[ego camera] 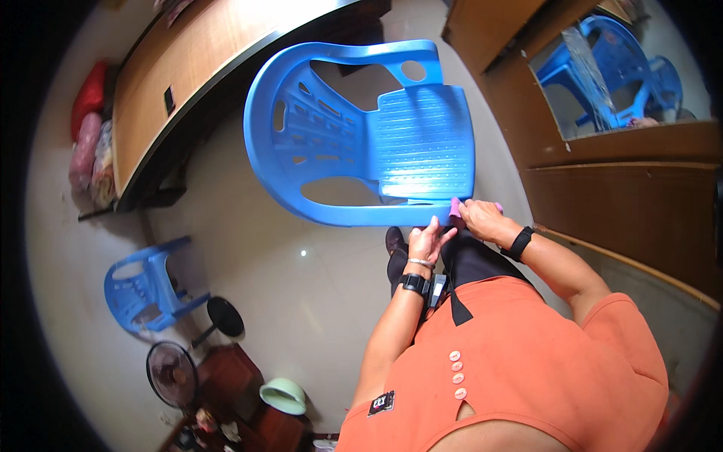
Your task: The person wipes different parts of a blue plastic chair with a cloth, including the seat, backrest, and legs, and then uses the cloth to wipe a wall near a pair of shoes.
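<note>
A blue plastic armchair (426,141) stands before me, its seat towards the right and its slatted back towards the left. My right hand (480,219) grips a pink cloth (455,212) against the front end of the near armrest. Just left of it, my left hand (427,240) is at the outer edge of the same armrest, fingers spread, the thumb or a finger touching the rim. Whether its fingertips grip the armrest from below cannot be told.
A wooden table (186,62) curves along the upper left. Brown wooden furniture with a mirror (582,85) stands at right. Lower left are a smaller blue chair (164,282), a fan (172,374) and a pale green basin (284,395).
</note>
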Tool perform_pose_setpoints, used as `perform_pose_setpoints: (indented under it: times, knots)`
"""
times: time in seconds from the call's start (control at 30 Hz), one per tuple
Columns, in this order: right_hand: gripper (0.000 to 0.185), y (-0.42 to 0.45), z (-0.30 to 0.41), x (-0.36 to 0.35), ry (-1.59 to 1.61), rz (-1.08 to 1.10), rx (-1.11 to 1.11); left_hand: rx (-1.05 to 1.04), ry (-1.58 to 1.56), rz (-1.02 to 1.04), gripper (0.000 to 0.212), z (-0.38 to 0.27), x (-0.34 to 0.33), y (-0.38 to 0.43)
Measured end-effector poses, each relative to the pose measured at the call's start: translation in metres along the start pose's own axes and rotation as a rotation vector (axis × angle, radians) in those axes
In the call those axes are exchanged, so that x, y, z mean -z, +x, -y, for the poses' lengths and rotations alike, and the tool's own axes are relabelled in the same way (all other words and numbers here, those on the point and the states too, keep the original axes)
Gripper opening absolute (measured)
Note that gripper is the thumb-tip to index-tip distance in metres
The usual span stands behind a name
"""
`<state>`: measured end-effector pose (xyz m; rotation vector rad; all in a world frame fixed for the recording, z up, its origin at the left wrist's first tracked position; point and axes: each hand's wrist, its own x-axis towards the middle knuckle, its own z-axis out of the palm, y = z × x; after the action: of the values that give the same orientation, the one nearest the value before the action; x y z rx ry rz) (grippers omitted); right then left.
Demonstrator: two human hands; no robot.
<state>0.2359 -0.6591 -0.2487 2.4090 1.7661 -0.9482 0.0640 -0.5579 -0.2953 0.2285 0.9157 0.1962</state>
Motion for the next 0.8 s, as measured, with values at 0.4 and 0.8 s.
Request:
perform_pose_setpoints:
  times: [0.4,0.8]
  knots:
    - [0.015,-0.122,0.097,0.004,0.13,-0.054,-0.399,0.015,0.453,-0.313,0.058,-0.11,0.09,0.004]
    - [0.021,-0.196,0.051,-0.034,0.507,-0.137,-0.483,-0.276,1.479,-0.611,0.059,-0.243,0.095,-0.068]
